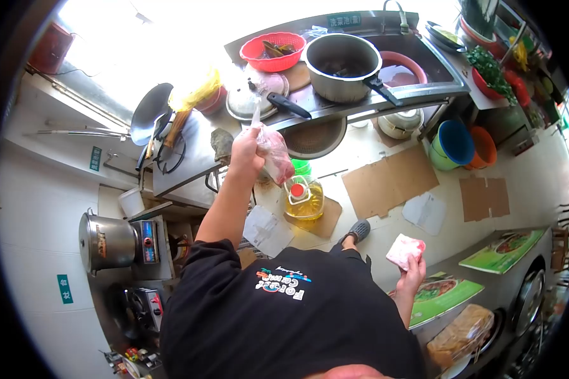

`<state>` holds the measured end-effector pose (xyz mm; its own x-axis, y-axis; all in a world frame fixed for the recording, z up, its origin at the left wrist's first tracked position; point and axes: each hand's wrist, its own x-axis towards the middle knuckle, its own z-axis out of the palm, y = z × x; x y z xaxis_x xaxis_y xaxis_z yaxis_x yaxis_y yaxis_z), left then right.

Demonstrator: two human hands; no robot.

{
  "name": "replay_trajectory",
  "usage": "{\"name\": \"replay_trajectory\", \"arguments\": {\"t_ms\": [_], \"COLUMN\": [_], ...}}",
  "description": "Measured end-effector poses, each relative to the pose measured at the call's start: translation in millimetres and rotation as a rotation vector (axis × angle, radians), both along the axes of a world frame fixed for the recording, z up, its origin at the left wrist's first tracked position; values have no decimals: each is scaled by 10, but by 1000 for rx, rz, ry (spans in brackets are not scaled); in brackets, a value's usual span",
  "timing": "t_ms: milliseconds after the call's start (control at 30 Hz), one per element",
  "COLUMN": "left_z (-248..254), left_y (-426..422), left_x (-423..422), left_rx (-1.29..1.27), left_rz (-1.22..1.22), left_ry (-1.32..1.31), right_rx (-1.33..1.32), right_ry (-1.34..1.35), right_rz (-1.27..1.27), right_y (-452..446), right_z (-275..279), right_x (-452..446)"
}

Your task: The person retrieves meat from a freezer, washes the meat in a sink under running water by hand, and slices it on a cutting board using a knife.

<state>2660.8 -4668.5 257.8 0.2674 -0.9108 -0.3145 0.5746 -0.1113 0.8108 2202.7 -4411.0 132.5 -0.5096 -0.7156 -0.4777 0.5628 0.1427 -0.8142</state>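
Observation:
My left hand [246, 151], raised near the sink counter's front edge, is closed round the top of a clear plastic bag of pinkish meat [274, 153]. Below the bag, a jug of yellow oil [305, 198] stands on cardboard on the floor. My right hand [412, 275], low on the right beside the green-printed counter, grips a pale pink and white piece [406, 251] that looks like meat. A pot lid [250, 101] with a black handle lies on the counter just beyond my left hand.
An open pressure cooker [342, 68] and a red basket [272, 52] stand at the sink counter [417, 95]. Blue [455, 144] and orange buckets [482, 148] are on the floor at right. A large steel pot [107, 242] is at left. Cardboard [391, 181] covers part of the floor.

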Motion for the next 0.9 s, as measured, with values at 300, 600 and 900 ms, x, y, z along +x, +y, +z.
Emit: {"name": "replay_trajectory", "arguments": {"t_ms": [300, 600, 900], "left_z": [213, -452, -1643], "left_y": [-1473, -2512, -2127], "left_x": [-471, -560, -321], "left_rx": [-21, -95, 493], "left_rz": [190, 186, 446], "left_ry": [70, -79, -622], "right_rx": [-127, 32, 29], "right_ry": [214, 156, 236], "right_rz": [257, 179, 317], "right_y": [-2232, -2934, -3957], "right_z": [460, 274, 395], "right_x": [-854, -1136, -1295]}}
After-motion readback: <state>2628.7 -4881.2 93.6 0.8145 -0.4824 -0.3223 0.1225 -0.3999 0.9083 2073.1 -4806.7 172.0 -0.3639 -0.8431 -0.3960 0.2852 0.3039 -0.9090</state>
